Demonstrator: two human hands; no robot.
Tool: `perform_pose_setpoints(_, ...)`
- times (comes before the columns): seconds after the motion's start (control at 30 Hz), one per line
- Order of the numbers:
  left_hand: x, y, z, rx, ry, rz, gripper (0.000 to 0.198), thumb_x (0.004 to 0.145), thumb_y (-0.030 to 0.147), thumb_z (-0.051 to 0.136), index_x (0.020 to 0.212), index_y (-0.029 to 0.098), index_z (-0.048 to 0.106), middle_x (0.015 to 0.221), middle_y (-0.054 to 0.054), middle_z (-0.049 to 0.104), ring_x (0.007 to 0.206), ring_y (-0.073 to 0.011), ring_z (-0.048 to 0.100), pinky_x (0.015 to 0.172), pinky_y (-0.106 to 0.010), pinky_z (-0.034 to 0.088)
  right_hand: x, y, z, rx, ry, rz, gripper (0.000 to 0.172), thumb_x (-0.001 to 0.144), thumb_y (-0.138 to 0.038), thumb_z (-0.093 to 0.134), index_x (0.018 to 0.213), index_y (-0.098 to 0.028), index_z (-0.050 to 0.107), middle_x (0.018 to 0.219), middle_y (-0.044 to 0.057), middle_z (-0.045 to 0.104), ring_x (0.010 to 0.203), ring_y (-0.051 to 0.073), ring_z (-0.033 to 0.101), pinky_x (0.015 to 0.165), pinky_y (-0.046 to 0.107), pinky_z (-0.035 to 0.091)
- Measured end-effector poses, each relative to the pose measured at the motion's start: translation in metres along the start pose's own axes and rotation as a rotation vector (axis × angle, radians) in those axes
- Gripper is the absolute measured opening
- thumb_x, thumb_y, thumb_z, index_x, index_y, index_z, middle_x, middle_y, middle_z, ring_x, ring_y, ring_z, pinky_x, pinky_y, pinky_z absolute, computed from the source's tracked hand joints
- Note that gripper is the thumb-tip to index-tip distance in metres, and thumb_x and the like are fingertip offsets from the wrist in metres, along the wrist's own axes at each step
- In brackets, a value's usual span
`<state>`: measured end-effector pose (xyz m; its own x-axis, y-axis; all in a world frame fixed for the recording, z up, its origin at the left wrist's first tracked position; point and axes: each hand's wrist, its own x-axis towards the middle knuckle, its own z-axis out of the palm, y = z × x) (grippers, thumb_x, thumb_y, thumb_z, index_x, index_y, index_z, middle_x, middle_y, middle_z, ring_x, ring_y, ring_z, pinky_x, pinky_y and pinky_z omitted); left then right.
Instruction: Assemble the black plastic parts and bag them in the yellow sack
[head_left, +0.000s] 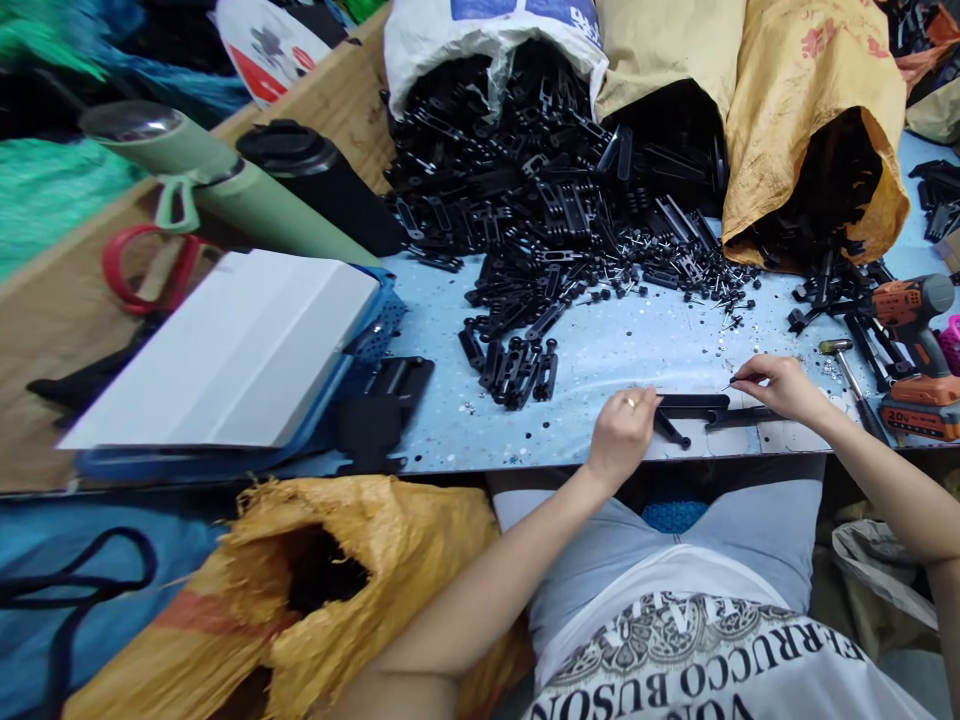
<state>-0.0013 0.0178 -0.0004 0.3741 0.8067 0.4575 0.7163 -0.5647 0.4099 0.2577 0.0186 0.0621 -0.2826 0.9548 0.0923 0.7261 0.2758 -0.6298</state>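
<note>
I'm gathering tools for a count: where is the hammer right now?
In the head view, the hammer lies toward the right side of the blue worktop, between the right hand and the orange-and-black cordless drill.

Blk part (pixel 694 401) betw. L hand (pixel 624 428) & R hand (pixel 781 386), on lt-blue tabletop (pixel 622 345) w/ dark specks. Beyond hands: white sack (pixel 450 45) w/ blue print, beige sack (pixel 667 50), orange-yellow sack (pixel 802 95) w/ red marks; R of R hand, orange-&-blk drill (pixel 928 350). Nearer than hands, white shirt (pixel 705 650) w/ blk lettering.
</note>
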Motion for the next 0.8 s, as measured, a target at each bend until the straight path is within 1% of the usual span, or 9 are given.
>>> perform_pose_setpoints(0.13,-0.012,-0.01,0.017,0.18,0.003,0.166,0.03,0.092,0.02,0.038,0.111,0.009,0.058,0.101,-0.018,0.065,0.085,-0.023,0.062,0.07,-0.037,0.047,0.0,-0.003,0.001,-0.063,-0.077,-0.046,0.008,0.08,-0.021,0.059,0.076,-0.019,0.065,0.076,0.003,0.067,0.067,0.015,0.062,0.062,0.025,0.047)
perform_pose_setpoints(0.27,-0.011,-0.021,0.017,0.223,-0.027,0.265,0.029,0.092,0.017,0.038,0.11,0.009,0.058,0.109,-0.02,0.064,0.085,-0.0221,0.062,0.069,-0.036,0.046,-0.001,-0.005,0.004,-0.161,-0.096,-0.135,0.011,0.082,-0.016,0.056,0.075,-0.018,0.064,0.076,0.005,0.065,0.069,0.015,0.061,0.063,0.025,0.046)
perform_pose_setpoints(0.4,-0.007,-0.017,0.013,0.258,0.014,0.221,0.026,0.09,0.02,0.043,0.108,0.012,0.061,0.103,-0.014,0.067,0.09,-0.0243,0.061,0.073,-0.039,0.042,-0.006,-0.006,0.005,-0.306,-0.145,-0.241,0.018,0.084,-0.01,0.049,0.075,-0.016,0.064,0.078,0.007,0.064,0.072,0.016,0.06,0.063,0.025,0.045)
perform_pose_setpoints(0.47,-0.006,-0.013,0.015,0.251,0.051,0.186,0.028,0.089,0.022,0.045,0.11,0.012,0.06,0.103,-0.014,0.067,0.097,-0.0259,0.06,0.081,-0.042,0.04,-0.007,-0.005,0.006,-0.344,-0.174,-0.28,0.019,0.083,-0.008,0.048,0.077,-0.016,0.064,0.08,0.008,0.063,0.075,0.017,0.06,0.066,0.025,0.045)
perform_pose_setpoints(0.53,-0.004,-0.01,0.018,0.228,0.044,0.206,0.031,0.089,0.024,0.045,0.115,0.013,0.059,0.107,-0.014,0.066,0.105,-0.0266,0.057,0.089,-0.045,0.036,-0.005,-0.002,0.009,-0.358,-0.199,-0.299,0.019,0.083,-0.006,0.048,0.079,-0.016,0.064,0.082,0.009,0.064,0.078,0.017,0.06,0.068,0.026,0.046)
perform_pose_setpoints(0.6,-0.001,-0.008,0.021,0.195,-0.015,0.292,0.033,0.09,0.026,0.044,0.118,0.015,0.056,0.111,-0.013,0.065,0.11,-0.0263,0.055,0.095,-0.046,0.033,-0.004,0.002,0.016,-0.348,-0.226,-0.305,0.019,0.083,-0.007,0.048,0.079,-0.017,0.064,0.083,0.009,0.064,0.078,0.018,0.06,0.068,0.026,0.047)
perform_pose_setpoints(0.67,0.004,-0.007,0.022,0.146,-0.113,0.409,0.035,0.091,0.027,0.042,0.121,0.016,0.054,0.116,-0.013,0.063,0.115,-0.0255,0.052,0.098,-0.045,0.032,-0.005,0.009,0.023,-0.317,-0.232,-0.314,0.021,0.087,-0.011,0.046,0.082,-0.018,0.064,0.085,0.009,0.065,0.079,0.018,0.06,0.068,0.027,0.048)
perform_pose_setpoints(0.73,0.01,-0.006,0.023,0.085,-0.229,0.495,0.036,0.091,0.028,0.04,0.123,0.016,0.053,0.122,-0.013,0.059,0.119,-0.0247,0.049,0.1,-0.043,0.032,-0.011,0.017,0.029,-0.282,-0.197,-0.336,0.024,0.091,-0.018,0.04,0.092,-0.021,0.064,0.092,0.009,0.065,0.085,0.019,0.06,0.072,0.03,0.049)
perform_pose_setpoints(0.8,0.016,-0.004,0.024,0.043,-0.341,0.522,0.039,0.091,0.033,0.041,0.125,0.015,0.05,0.127,-0.014,0.054,0.12,-0.0243,0.048,0.1,-0.04,0.033,-0.022,0.028,0.032,-0.298,-0.157,-0.353,0.026,0.093,-0.03,0.041,0.107,-0.022,0.06,0.104,0.01,0.064,0.093,0.02,0.059,0.077,0.033,0.049)
